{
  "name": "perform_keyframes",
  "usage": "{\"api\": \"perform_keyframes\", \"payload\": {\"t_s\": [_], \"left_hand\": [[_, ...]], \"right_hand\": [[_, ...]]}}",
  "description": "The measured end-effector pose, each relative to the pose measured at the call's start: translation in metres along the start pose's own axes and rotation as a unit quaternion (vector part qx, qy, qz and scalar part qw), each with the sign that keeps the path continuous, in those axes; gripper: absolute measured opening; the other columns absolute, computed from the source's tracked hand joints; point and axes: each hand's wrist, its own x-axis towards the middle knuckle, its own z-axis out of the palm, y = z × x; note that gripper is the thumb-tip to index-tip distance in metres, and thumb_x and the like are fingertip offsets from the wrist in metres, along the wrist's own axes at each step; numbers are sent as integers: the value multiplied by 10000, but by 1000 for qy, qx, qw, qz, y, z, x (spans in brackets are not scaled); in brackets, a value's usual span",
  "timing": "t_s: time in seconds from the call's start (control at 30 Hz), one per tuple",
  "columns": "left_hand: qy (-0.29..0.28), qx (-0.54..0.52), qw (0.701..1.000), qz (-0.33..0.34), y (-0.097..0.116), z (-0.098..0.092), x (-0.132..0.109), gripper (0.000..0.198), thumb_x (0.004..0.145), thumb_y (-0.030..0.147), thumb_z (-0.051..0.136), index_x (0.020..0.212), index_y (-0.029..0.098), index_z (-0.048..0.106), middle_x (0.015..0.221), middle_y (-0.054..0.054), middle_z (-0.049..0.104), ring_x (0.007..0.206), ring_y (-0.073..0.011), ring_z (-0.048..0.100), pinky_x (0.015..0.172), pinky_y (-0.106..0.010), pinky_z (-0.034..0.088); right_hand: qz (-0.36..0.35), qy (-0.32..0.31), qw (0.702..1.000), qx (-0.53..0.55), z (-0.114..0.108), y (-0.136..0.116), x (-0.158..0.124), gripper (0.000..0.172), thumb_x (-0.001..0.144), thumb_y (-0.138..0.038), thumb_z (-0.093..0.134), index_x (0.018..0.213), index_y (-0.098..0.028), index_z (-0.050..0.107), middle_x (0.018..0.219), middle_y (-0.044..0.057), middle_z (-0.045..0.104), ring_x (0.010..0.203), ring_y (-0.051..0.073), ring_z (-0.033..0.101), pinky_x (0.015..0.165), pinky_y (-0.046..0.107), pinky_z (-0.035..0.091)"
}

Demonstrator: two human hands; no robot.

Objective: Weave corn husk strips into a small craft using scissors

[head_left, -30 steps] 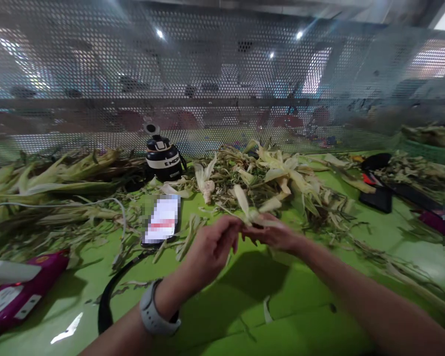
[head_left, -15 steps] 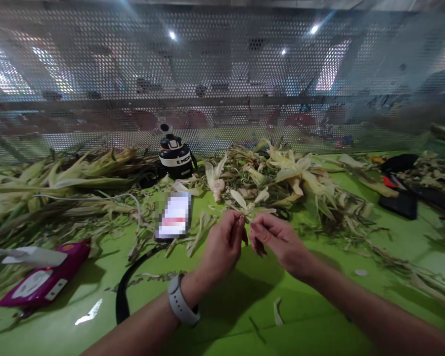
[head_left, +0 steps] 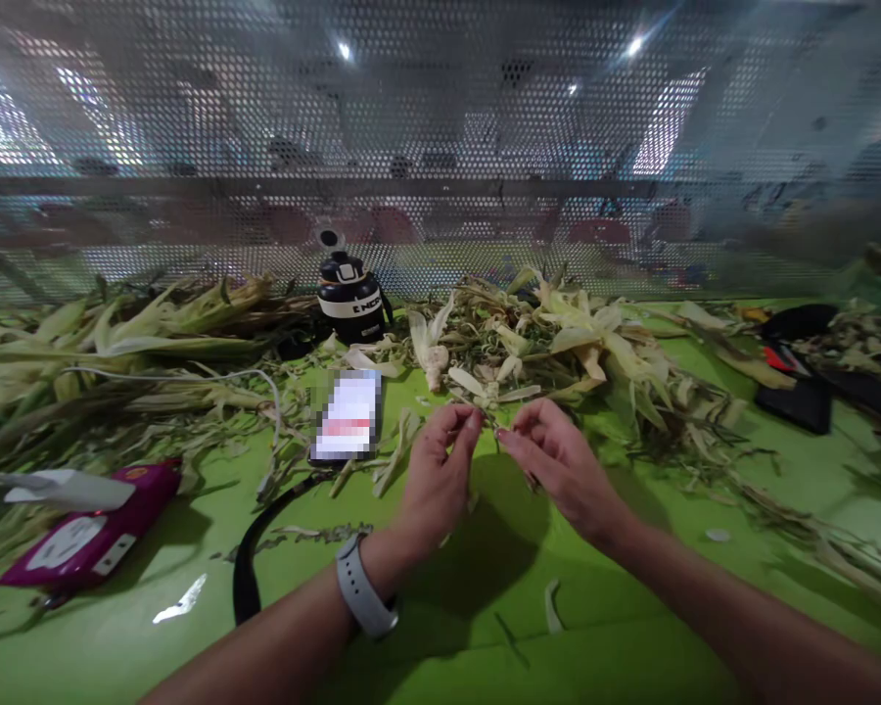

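My left hand (head_left: 442, 460) is closed in a pinch, thumb against fingertips, just above the green table (head_left: 499, 607). Opposite it, my right hand (head_left: 554, 460) pinches in the same way, its fingertips a short gap away. A thin dark strip (head_left: 488, 421), which looks like plant fibre or corn husk, spans that gap; its exact kind is too small to tell. Right behind the fingertips lies a small piece made of pale husk leaves (head_left: 488, 387). Another pale husk piece with a knobbly base (head_left: 432, 357) lies a bit farther back to the left.
A phone (head_left: 347, 416) with a black strap (head_left: 248, 568) lies left of my hands, beyond a magenta pack (head_left: 95, 534) with a white device on it. A black bottle (head_left: 352, 304) stands behind. Corn husks (head_left: 594, 328) are heaped along the perforated screen (head_left: 440, 147).
My hands have drawn slightly apart and turned, so the thin strip between the fingertips now shows. Both stay pinched. The whole view has shifted slightly; the surrounding things lie as before.
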Motion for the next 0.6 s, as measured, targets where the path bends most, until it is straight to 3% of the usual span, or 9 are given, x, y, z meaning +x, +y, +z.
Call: {"api": "perform_keyframes", "payload": {"t_s": [0.2, 0.4, 0.5, 0.6], "left_hand": [[13, 32, 999, 14, 3, -1, 0, 147, 894, 259, 476, 854, 173, 588, 844, -28, 610, 815, -156, 562, 745, -268, 456], [12, 120, 992, 47, 3, -3, 1, 144, 891, 239, 465, 837, 162, 575, 802, -36, 602, 754, -156, 546, 690, -272, 438], [8, 178, 981, 80, 3, -4, 3, 153, 883, 222, 466, 784, 159, 565, 760, -31, 591, 725, -155, 537, 666, -270, 420], [-4, 198, 977, 74, 3, -5, 4, 167, 871, 218, 478, 742, 162, 568, 707, -16, 596, 675, -146, 541, 625, -255, 409]], "right_hand": [[-56, -11, 976, -210, -2, 9, 1, 251, 875, -418, 551, 783, -195, 479, 590, -55, 421, 528, 104, 383, 490, 233, 291], [-159, -44, 959, -231, -1, 2, -3, 287, 942, -301, 429, 676, -194, 437, 591, -48, 343, 537, 101, 343, 511, 233, 283], [-182, -37, 949, -254, -2, -1, -5, 289, 929, -262, 447, 651, -194, 414, 573, -53, 334, 519, 94, 335, 504, 229, 269], [-183, -35, 944, -274, -3, 0, -5, 290, 925, -259, 453, 645, -190, 417, 561, -57, 333, 507, 89, 331, 501, 226, 263]]}}
